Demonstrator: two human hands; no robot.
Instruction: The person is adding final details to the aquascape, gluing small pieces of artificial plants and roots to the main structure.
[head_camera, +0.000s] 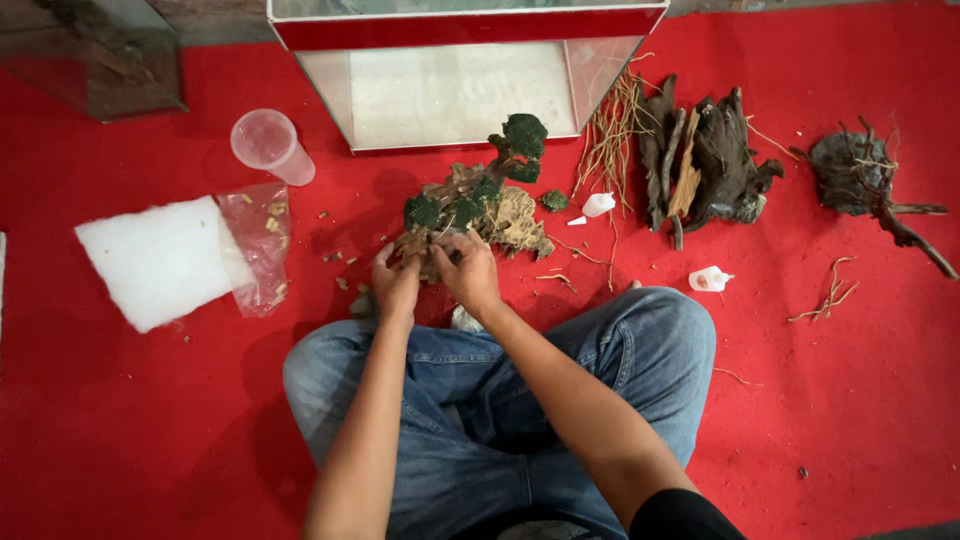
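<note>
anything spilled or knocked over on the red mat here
Yes: the clear plastic cup lies tipped on its side left of the glass tank, and small bark crumbs are scattered on the mat near the left hand.

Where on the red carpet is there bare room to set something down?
Bare patches: between the white fibre pad and the blue-jeaned knee, and right of the small white bottle. Crowded: around both hands, left hand and right hand, at the mossy rock piece.
</note>
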